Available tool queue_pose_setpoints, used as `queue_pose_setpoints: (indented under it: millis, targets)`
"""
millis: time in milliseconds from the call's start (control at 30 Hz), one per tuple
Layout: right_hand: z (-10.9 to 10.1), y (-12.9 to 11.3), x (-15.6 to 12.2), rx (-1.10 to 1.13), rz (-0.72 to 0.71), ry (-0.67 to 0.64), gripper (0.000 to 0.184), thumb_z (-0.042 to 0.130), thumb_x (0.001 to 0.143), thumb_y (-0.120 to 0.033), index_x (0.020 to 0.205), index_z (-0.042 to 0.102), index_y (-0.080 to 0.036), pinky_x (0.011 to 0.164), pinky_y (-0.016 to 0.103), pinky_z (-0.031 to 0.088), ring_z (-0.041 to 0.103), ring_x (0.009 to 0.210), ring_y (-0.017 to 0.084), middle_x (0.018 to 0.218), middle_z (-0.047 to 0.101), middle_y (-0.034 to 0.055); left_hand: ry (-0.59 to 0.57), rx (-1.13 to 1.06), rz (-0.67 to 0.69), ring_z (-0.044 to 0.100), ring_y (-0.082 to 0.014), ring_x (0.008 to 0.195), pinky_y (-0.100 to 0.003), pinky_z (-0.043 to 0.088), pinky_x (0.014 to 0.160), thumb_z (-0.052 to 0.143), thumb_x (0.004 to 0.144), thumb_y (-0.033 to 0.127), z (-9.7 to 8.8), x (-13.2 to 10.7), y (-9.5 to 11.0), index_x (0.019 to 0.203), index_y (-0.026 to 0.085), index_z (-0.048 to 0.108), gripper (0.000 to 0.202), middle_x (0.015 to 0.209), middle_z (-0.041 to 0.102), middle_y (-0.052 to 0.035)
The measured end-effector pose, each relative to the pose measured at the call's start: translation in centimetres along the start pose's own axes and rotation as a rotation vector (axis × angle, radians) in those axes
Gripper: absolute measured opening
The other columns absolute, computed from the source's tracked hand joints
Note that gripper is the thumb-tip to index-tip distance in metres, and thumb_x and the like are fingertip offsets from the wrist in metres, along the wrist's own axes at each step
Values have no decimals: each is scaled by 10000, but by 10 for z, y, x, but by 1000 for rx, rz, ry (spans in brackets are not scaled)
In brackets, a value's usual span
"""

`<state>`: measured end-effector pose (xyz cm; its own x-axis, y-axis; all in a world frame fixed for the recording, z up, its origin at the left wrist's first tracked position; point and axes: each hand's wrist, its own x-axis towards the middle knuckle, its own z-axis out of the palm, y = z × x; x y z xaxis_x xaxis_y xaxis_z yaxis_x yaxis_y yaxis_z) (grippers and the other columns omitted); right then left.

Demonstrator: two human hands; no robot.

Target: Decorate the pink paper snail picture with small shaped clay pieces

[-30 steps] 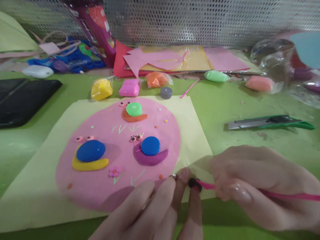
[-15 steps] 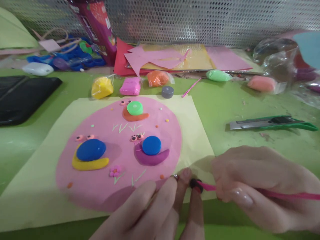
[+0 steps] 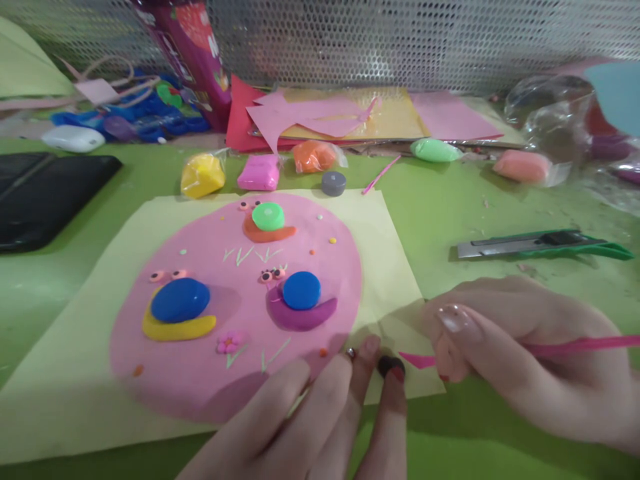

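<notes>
A pink paper circle [image 3: 200,373] lies on a pale yellow sheet [image 3: 385,253]. On it sit three clay snails: a blue-and-yellow snail [image 3: 179,308], a blue-and-purple snail [image 3: 301,301] and a green-and-orange snail [image 3: 269,223]. My left hand [image 3: 320,420] rests at the sheet's near edge with a small dark clay ball [image 3: 391,366] on a fingertip. My right hand [image 3: 520,360] grips a pink modelling tool [image 3: 585,345]; its tip hangs just right of the ball.
Wrapped clay lumps line the back: yellow clay [image 3: 203,175], pink clay [image 3: 259,173], orange clay [image 3: 314,156], green clay [image 3: 434,151], with a grey disc [image 3: 333,183]. A green utility knife [image 3: 540,243] lies to the right, a black case [image 3: 45,193] to the left. Coloured papers [image 3: 345,117] stand against mesh.
The pink tool's tip has drawn back from the dark ball, and my right hand has turned so its thumb points up. My left hand has stayed in place.
</notes>
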<state>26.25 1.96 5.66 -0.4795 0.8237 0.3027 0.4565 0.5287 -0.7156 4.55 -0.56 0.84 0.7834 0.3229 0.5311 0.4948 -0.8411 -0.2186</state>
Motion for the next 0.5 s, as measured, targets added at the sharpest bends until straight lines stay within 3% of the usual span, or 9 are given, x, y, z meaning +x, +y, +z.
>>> queue_pose_setpoints:
  millis: [233, 400, 500]
  targets:
    - [-1, 1, -4, -52, -6, 14, 468, 348, 1048, -269, 597, 453, -194, 339, 189, 315, 439, 386, 49, 475, 468, -37, 33, -16, -8, 507, -169, 1086, -333, 359, 907, 442, 964, 119, 4, 0, -1, 1101, 130, 613, 219, 1141, 633, -78]
    - [-5, 0, -8, -118, 17, 105, 429, 301, 1059, -326, 668, 443, -219, 331, 249, 302, 430, 374, 74, 484, 455, -38, 42, -25, -15, 511, -174, 1089, -338, 344, 975, 415, 978, 105, 2, 2, 0, 1084, 121, 607, 220, 1059, 672, -54]
    - [-5, -4, -20, -201, -22, 153, 381, 317, 1043, -405, 733, 476, -249, 355, 292, 352, 488, 424, 124, 553, 503, -13, 37, -37, -28, 528, -162, 1055, -337, 316, 1055, 426, 982, 119, 1, 3, 1, 1112, 116, 619, 233, 1099, 674, -46]
